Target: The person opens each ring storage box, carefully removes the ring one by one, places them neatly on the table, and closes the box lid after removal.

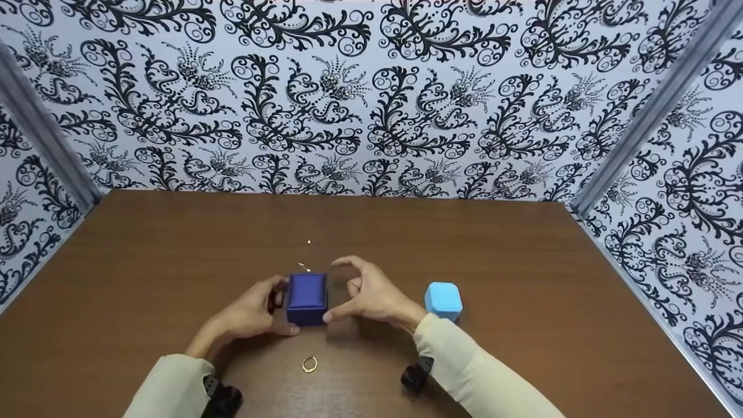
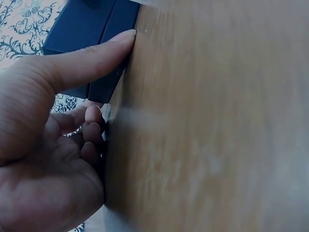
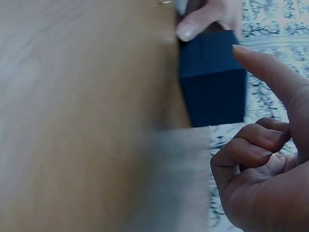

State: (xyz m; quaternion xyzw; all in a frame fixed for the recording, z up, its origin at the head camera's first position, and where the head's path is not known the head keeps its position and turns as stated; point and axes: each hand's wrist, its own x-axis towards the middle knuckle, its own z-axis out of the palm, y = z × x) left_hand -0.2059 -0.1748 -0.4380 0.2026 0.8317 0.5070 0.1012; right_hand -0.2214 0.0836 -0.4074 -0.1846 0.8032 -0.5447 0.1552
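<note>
"Blue, lid down: we logged the dark box (image 1: 307,296) upright on the brown table (image 1: 505,249), between both hands."

"How did we note the left hand (image 1: 255,310)?"

"Gripping the box at its left side, thumb at the near face."

"And the right hand (image 1: 377,293)?"

"Holding nothing, we saw: thumb and forefinger spread wide, other fingers bent, thumb tip by the near right corner. Contact we couldn't tell."

"Nearby?"

"We recorded a gold ring (image 1: 308,370) on the near side, a thin shiny piece (image 1: 304,267) just behind the box, and a pale blue case (image 1: 444,299) off to the right."
</note>
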